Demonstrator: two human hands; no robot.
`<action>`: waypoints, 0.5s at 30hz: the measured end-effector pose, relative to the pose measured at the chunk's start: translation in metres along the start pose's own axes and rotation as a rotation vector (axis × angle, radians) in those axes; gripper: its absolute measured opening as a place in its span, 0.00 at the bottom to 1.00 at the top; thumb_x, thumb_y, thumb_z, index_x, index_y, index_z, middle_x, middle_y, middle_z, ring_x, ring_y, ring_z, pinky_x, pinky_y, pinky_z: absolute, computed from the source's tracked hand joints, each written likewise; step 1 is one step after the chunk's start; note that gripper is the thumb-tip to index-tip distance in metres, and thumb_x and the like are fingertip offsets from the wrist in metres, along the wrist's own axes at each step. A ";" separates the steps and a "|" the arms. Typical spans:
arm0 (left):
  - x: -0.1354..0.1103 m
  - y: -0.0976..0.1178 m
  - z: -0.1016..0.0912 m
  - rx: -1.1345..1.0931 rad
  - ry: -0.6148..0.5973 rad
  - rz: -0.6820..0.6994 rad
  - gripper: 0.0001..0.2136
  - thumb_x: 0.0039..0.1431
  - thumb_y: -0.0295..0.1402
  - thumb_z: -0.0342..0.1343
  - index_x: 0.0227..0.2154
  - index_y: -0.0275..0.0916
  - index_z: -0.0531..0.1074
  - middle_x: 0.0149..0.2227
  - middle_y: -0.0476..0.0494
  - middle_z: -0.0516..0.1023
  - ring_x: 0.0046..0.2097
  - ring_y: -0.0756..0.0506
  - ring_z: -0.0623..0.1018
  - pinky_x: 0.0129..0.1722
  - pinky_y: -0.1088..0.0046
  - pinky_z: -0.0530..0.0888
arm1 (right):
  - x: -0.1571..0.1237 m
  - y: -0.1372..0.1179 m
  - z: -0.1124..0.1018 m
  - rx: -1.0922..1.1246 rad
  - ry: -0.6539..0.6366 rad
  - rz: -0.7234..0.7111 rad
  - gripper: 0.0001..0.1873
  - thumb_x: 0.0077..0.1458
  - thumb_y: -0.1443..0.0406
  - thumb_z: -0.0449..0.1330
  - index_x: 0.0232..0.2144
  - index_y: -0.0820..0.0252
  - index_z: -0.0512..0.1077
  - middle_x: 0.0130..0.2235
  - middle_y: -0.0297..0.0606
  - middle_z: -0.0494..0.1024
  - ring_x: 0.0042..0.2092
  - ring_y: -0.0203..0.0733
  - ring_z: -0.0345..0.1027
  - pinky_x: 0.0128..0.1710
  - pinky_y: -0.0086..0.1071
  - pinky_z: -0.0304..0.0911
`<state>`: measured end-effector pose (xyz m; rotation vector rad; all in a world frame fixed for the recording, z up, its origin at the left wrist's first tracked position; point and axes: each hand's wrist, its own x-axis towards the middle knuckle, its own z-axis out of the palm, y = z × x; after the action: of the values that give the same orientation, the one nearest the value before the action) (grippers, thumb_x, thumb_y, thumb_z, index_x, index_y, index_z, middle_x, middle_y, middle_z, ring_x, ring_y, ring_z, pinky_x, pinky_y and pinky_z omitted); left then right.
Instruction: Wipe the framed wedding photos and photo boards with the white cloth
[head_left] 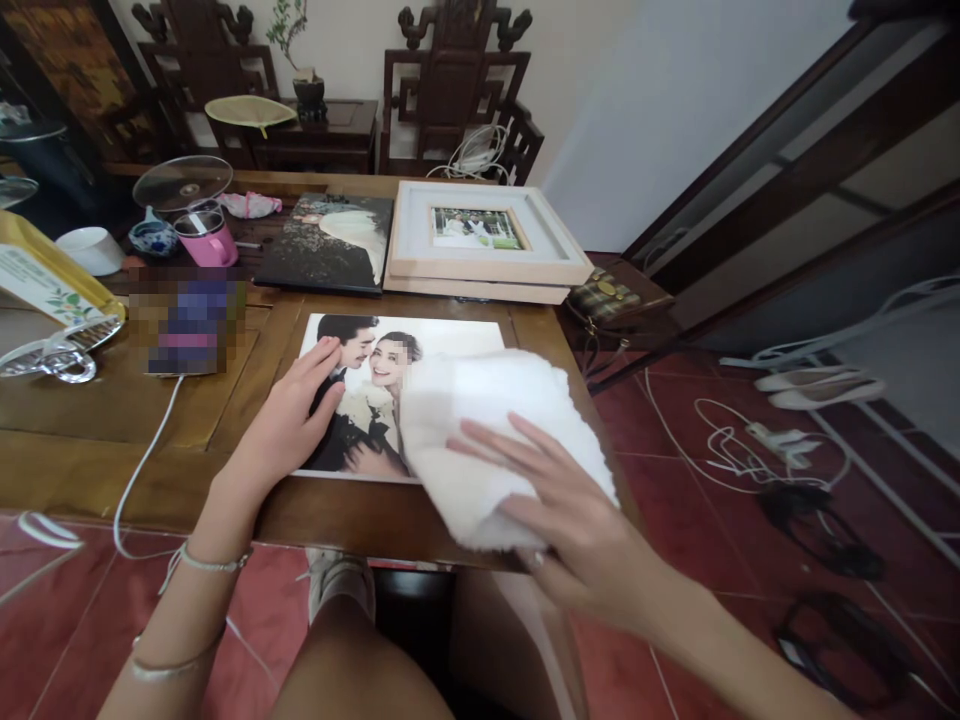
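A photo print (352, 400) of a couple with a bouquet lies flat on the wooden table (330, 515) near its front edge. My left hand (300, 405) rests on the print's left side, fingers stretched out. Over the right part of the print lies a white cloth (502, 400) with a fluffy edge. My right hand (547, 495) presses on this cloth, fingers spread across it and the thumb by its lower fold. The cloth hides the right part of the print.
Behind the print are a dark photo panel (330, 245) and stacked light wooden frames (487, 275). A pink mug (206, 240), a white cup (91, 250), a blurred-out device (191, 320) with a white cable and a yellow box (52, 270) stand left. Cables (780, 445) lie on the floor.
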<state>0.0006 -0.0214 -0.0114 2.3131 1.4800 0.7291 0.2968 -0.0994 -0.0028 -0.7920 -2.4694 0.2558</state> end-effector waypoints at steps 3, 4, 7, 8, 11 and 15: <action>0.000 0.000 0.000 0.007 0.000 -0.001 0.24 0.69 0.39 0.43 0.62 0.32 0.64 0.67 0.34 0.62 0.68 0.39 0.62 0.68 0.55 0.58 | -0.004 -0.018 -0.001 0.018 -0.070 -0.038 0.18 0.40 0.76 0.51 0.33 0.56 0.70 0.63 0.43 0.69 0.67 0.52 0.54 0.66 0.58 0.49; 0.000 0.000 0.000 0.006 0.002 0.000 0.24 0.69 0.39 0.43 0.62 0.32 0.64 0.67 0.34 0.62 0.68 0.39 0.62 0.68 0.55 0.58 | -0.002 -0.019 -0.002 0.026 -0.088 -0.050 0.19 0.39 0.76 0.51 0.34 0.56 0.71 0.62 0.43 0.70 0.67 0.52 0.55 0.66 0.58 0.49; 0.000 0.000 0.000 -0.003 0.002 -0.001 0.24 0.69 0.39 0.44 0.62 0.32 0.64 0.67 0.34 0.63 0.68 0.39 0.62 0.68 0.56 0.58 | 0.008 -0.008 -0.006 0.050 -0.109 -0.054 0.18 0.41 0.75 0.52 0.35 0.56 0.72 0.62 0.45 0.71 0.66 0.50 0.58 0.65 0.54 0.52; 0.000 0.000 0.000 -0.005 0.001 -0.001 0.24 0.69 0.39 0.44 0.62 0.31 0.64 0.67 0.34 0.63 0.68 0.39 0.62 0.68 0.56 0.58 | 0.014 0.001 -0.007 0.047 -0.110 -0.039 0.18 0.42 0.75 0.52 0.35 0.56 0.72 0.62 0.46 0.71 0.65 0.50 0.59 0.65 0.54 0.53; 0.000 0.000 0.000 -0.011 0.001 0.000 0.24 0.69 0.39 0.44 0.62 0.29 0.64 0.67 0.32 0.63 0.68 0.39 0.61 0.68 0.57 0.57 | 0.032 0.035 -0.007 -0.003 -0.102 0.015 0.17 0.45 0.74 0.52 0.36 0.56 0.73 0.60 0.46 0.72 0.64 0.52 0.61 0.64 0.56 0.54; 0.000 0.001 -0.001 -0.018 0.001 -0.004 0.24 0.69 0.39 0.44 0.62 0.32 0.64 0.67 0.35 0.63 0.68 0.40 0.62 0.68 0.55 0.58 | 0.058 0.084 0.000 -0.074 -0.015 0.142 0.16 0.50 0.71 0.53 0.41 0.54 0.72 0.52 0.43 0.78 0.58 0.54 0.68 0.63 0.59 0.54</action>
<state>0.0007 -0.0221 -0.0103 2.2962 1.4719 0.7403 0.2972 0.0026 -0.0053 -1.0017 -2.4520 0.2233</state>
